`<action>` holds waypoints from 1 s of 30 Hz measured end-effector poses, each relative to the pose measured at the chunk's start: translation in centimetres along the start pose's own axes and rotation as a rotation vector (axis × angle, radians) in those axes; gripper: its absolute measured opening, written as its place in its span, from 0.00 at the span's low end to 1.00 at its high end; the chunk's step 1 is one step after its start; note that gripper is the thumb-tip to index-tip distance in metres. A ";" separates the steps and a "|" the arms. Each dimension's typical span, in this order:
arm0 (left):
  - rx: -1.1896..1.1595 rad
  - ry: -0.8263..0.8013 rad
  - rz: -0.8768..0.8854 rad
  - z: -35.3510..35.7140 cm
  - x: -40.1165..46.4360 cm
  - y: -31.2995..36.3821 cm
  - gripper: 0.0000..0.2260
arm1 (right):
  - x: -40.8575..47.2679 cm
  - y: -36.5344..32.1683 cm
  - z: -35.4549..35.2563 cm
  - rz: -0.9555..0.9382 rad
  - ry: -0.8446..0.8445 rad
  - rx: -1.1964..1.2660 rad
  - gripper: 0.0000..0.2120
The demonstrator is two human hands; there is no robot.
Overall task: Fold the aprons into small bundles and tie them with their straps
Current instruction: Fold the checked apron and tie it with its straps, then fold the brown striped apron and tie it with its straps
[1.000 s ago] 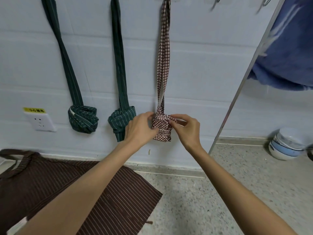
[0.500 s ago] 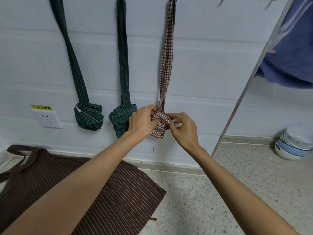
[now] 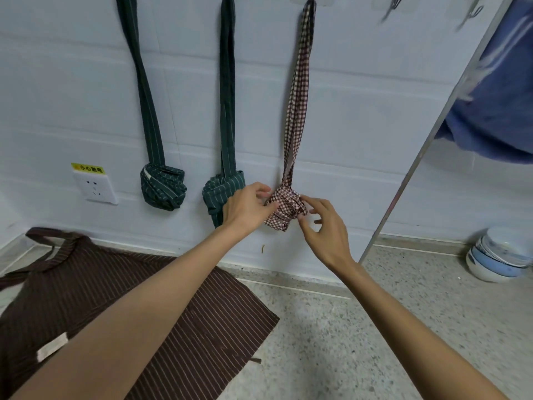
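head view — speckled floor (image 3: 360, 327), white tiled wall (image 3: 360, 96).

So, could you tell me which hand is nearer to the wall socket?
The left hand: it is at the checked bundle's left side, toward the socket; the right hand is at the bundle's right side.

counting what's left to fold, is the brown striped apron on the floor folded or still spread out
Spread out. The brown striped apron lies flat on the floor, its neck loop open at the top, not bundled or tied.

Checked cloth bundle (image 3: 284, 207); glossy ceramic bowls (image 3: 497, 259); speckled stone floor (image 3: 375, 327).
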State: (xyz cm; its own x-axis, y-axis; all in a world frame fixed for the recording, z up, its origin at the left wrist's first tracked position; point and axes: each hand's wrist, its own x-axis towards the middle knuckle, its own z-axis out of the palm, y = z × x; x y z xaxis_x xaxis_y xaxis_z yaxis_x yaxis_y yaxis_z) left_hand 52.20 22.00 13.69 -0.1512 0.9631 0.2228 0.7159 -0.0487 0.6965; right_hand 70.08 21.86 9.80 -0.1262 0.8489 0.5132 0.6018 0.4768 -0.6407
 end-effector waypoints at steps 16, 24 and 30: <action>0.382 -0.323 -0.682 -10.3 -20.7 -28.6 0.22 | -10.7 -3.8 17.5 0.018 -0.999 -0.238 0.13; 0.519 -0.572 -0.627 -11.8 -27.5 -39.5 0.34 | -12.8 -8.0 32.5 -0.283 -1.181 -0.484 0.30; 0.614 -0.677 -0.635 -17.6 -28.2 -41.5 0.27 | -14.0 -10.3 37.6 -0.297 -1.264 -0.593 0.32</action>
State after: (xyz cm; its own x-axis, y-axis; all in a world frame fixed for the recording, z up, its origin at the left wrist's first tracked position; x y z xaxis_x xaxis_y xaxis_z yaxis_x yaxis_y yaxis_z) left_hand 14.80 -7.76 -9.48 -0.3406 0.7215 -0.6029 0.8846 0.4632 0.0545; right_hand 36.00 13.58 -12.23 -0.7206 0.5159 -0.4632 0.6245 0.7732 -0.1103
